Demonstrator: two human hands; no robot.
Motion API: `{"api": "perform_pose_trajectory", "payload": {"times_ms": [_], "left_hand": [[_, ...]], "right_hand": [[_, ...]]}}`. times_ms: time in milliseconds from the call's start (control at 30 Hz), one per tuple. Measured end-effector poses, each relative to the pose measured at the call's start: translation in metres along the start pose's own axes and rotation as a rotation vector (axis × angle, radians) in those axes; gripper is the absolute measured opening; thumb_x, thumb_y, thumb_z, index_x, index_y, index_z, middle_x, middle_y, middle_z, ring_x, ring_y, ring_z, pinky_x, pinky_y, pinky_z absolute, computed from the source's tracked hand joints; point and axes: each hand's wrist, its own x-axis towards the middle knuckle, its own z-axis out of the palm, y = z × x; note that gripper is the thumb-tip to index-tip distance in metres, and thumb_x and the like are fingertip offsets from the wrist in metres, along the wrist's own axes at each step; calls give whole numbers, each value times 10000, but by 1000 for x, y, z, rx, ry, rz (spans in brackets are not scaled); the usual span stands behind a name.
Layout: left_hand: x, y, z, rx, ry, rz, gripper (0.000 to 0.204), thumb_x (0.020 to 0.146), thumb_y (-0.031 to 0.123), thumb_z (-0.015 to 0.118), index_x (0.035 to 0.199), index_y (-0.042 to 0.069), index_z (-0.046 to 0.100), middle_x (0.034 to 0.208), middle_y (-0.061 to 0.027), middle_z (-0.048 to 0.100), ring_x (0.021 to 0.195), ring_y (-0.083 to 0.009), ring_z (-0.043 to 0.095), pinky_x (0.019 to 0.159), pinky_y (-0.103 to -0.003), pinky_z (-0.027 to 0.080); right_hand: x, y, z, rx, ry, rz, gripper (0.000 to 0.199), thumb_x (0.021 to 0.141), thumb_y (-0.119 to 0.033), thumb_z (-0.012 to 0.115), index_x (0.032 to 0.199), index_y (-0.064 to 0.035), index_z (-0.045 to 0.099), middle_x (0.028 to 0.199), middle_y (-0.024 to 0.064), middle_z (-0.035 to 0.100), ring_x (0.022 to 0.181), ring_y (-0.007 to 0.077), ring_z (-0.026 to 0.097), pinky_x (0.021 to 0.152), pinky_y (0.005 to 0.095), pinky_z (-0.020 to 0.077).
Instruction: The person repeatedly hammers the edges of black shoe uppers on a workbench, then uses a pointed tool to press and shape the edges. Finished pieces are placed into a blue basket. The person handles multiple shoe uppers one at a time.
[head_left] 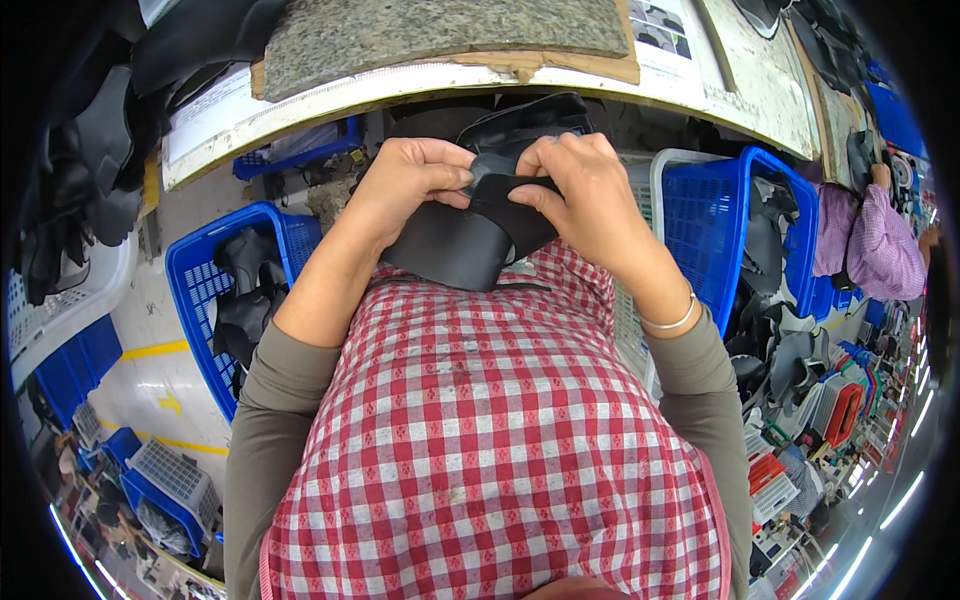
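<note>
A crowded workshop surrounds a pale, worn desk (300,105) with a grey speckled stone slab (440,35) on top. Just below the desk's edge, the left hand (405,185) and right hand (585,195) hold a black, curved piece of leather (455,245), fingers pinching its upper edge. Blue plastic baskets (195,285) of black pieces stand either side of the leather.
</note>
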Motion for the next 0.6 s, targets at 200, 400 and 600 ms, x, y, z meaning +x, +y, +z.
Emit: {"api": "perform_pose_trajectory", "payload": {"times_ms": [200, 400, 600], "left_hand": [[-5, -9, 7, -2, -62, 78, 193, 941, 31, 693, 1112, -39, 746, 986, -94, 770, 840, -132, 728, 788, -264, 596], [-11, -6, 9, 93, -62, 128, 205, 940, 29, 702, 1125, -50, 743, 982, -99, 768, 831, -126, 726, 776, -260, 602], [-15, -2, 15, 248, -12, 136, 212, 954, 31, 692, 1146, -37, 751, 936, -76, 763, 803, -127, 726, 759, -262, 600]], "right_hand": [[3, 18, 6, 89, -88, 65, 234, 807, -170, 827, 929, -90, 644, 812, 49, 683, 823, 264, 651, 831, 377, 436], [2, 20, 6, 137, -109, 76, 231, 801, -157, 833, 905, -73, 645, 796, 70, 686, 798, 282, 648, 842, 374, 453], [3, 18, 2, 83, -143, 86, 236, 820, -215, 826, 936, -91, 662, 810, 66, 703, 801, 272, 680, 874, 397, 465]]}}
